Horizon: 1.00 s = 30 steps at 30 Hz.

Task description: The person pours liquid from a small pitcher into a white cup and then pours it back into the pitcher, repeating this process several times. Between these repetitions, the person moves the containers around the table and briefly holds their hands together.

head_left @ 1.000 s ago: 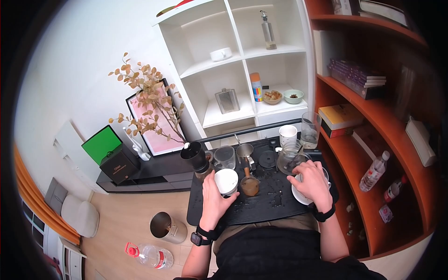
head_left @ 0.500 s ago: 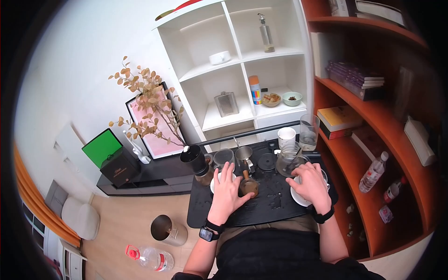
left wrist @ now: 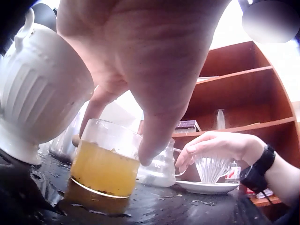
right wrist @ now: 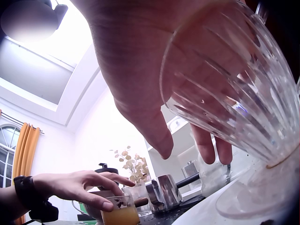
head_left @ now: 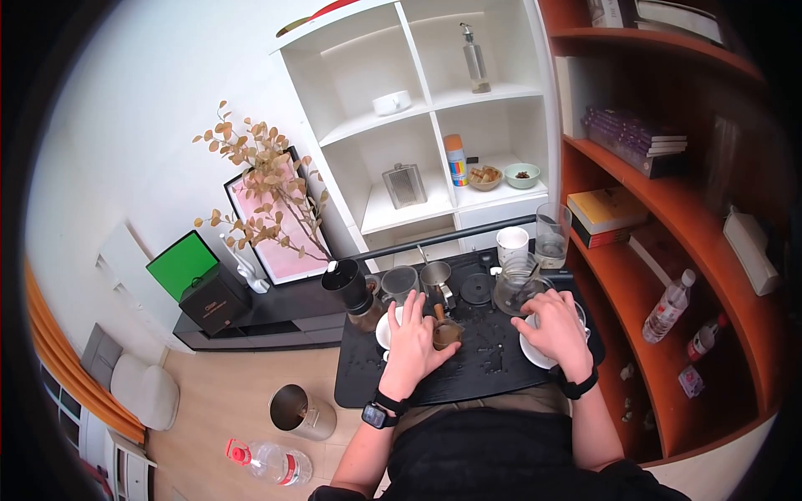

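My left hand [head_left: 409,346] is spread over a small glass pitcher [left wrist: 105,164] of yellow-brown liquid with a wooden handle [head_left: 439,311]. In the left wrist view, the thumb hangs at the pitcher's near side and another finger reaches down its far side, both extended. A white fluted cup [left wrist: 42,89] stands just left of that hand, partly hidden by it in the head view. My right hand [head_left: 558,327] hovers with loosely bent fingers over a ribbed clear glass [right wrist: 234,93]. That glass sits on a white saucer [head_left: 539,357].
Behind my hands on the wet black tray table [head_left: 493,380] stand a black grinder [head_left: 345,284], a clear glass [head_left: 401,280], a metal jug [head_left: 436,275], a glass server [head_left: 511,294], a white cup [head_left: 512,242] and a tall glass [head_left: 553,236]. A wooden bookshelf [head_left: 652,200] borders the right side.
My left hand has let go of the white cup, now standing slightly further left, and moved right over the glass pitcher. The right hand stays nearly still.
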Available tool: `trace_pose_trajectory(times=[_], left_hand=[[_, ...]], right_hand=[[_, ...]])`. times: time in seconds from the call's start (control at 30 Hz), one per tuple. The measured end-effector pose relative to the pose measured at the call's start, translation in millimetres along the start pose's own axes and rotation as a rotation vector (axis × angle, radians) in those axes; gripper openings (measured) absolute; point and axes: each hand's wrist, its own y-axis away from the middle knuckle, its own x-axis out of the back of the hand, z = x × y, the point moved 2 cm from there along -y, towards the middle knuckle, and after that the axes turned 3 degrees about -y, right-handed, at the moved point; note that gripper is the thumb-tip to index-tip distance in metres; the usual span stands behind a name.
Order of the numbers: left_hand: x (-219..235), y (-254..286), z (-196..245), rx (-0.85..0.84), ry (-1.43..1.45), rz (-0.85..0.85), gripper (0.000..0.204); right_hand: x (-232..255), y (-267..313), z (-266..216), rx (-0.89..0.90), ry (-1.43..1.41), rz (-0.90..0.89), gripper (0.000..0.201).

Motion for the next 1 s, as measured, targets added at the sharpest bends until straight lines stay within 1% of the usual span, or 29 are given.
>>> trace_pose_trajectory(times=[0.17, 0.23, 0.33, 0.37, 0.43, 0.47, 0.53, 0.6, 0.67, 0.7, 0.73, 0.8, 1.0], left_hand=[[4, 1, 2, 0.002, 0.036, 0.030, 0.058], [16, 2, 3, 0.056, 0.154, 0.077, 0.054], [41, 3, 3, 0.074, 0.238, 0.119, 0.052], [47, 3, 2, 0.076, 0.238, 0.119, 0.052], [59, 5, -2, 0.099, 0.301, 0.199, 0.056], [65, 6, -5, 0.100, 0.300, 0.199, 0.056], [79, 8, -13, 0.180, 0.379, 0.160, 0.061], [94, 10, -17, 0.188, 0.355, 0.195, 0.060], [102, 14, -23, 0.370, 0.412, 0.176, 0.058], [105, 15, -26, 0.406, 0.393, 0.190, 0.057], [106, 17, -31, 0.405, 0.392, 0.189, 0.057], [106, 20, -43, 0.488, 0.512, 0.201, 0.058], [108, 25, -53, 0.493, 0.516, 0.259, 0.057]], right_hand=[[0, 0, 0, -0.003, 0.001, -0.009, 0.034], [-1, 0, 1, -0.002, 0.001, -0.006, 0.034], [0, 0, -1, -0.001, 0.004, -0.002, 0.034], [1, 0, -1, 0.000, 0.003, -0.004, 0.034], [1, 0, -1, -0.007, 0.005, -0.011, 0.033], [1, 0, -1, -0.006, 0.005, -0.012, 0.033], [0, 0, -1, -0.008, 0.008, -0.013, 0.033], [0, 0, -1, -0.006, 0.006, -0.010, 0.034], [0, 0, -1, -0.006, 0.004, -0.008, 0.034], [0, 0, 0, -0.003, 0.005, -0.003, 0.034], [-1, 0, 0, 0.000, 0.006, 0.002, 0.034], [-1, 0, 0, 0.000, 0.006, 0.001, 0.034], [-1, -1, 1, -0.001, 0.008, -0.004, 0.034]])
